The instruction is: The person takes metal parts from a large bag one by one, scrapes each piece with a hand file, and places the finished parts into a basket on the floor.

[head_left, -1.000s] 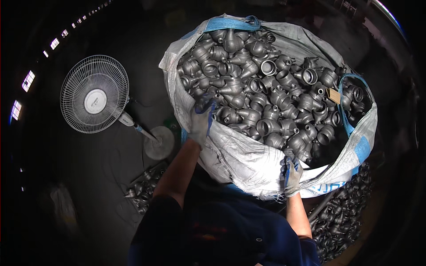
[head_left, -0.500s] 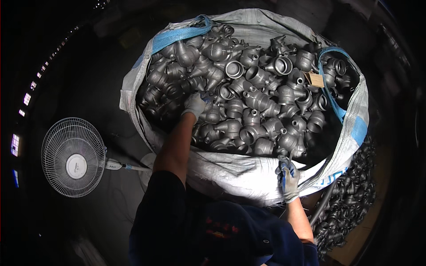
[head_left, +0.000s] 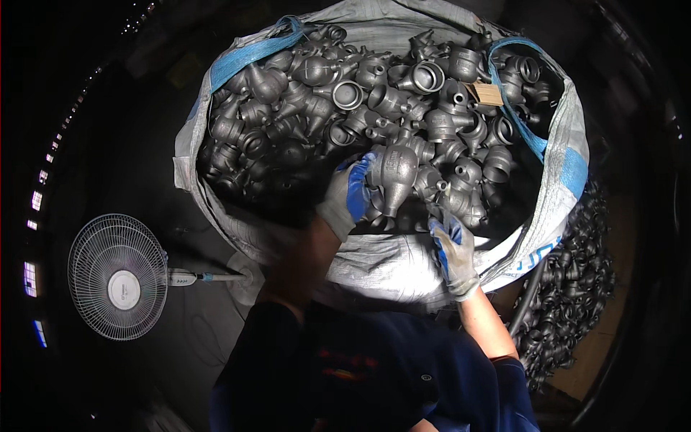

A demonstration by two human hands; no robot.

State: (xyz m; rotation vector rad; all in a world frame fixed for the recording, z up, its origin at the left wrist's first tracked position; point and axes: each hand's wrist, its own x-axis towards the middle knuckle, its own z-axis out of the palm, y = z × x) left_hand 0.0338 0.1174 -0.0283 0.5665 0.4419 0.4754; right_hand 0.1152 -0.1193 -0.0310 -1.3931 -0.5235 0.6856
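My left hand [head_left: 348,193], in a white glove with blue palm coating, grips a grey metal valve-body casting [head_left: 398,171] by one end. The casting is lifted over the near part of the heap, its narrow end pointing down toward me. To its right, my right hand [head_left: 453,248], gloved alike, is closed around a thin, stick-like tool whose tip rises above the fingers; its kind is too small to make out. Beneath both hands, similar castings [head_left: 347,95] fill a large white woven bulk bag [head_left: 389,263].
Blue lifting straps [head_left: 252,59] loop from the bag's rim. A piece of cardboard [head_left: 486,93] lies among the castings. On the left stands a white fan [head_left: 119,277]. Another pile of dark metal parts [head_left: 568,302] lies at the right, beside a dark bar [head_left: 527,299].
My left hand has come out of the heap with a casting and moved right, toward my body. My right hand has shifted slightly left and up. The view has tilted a little.
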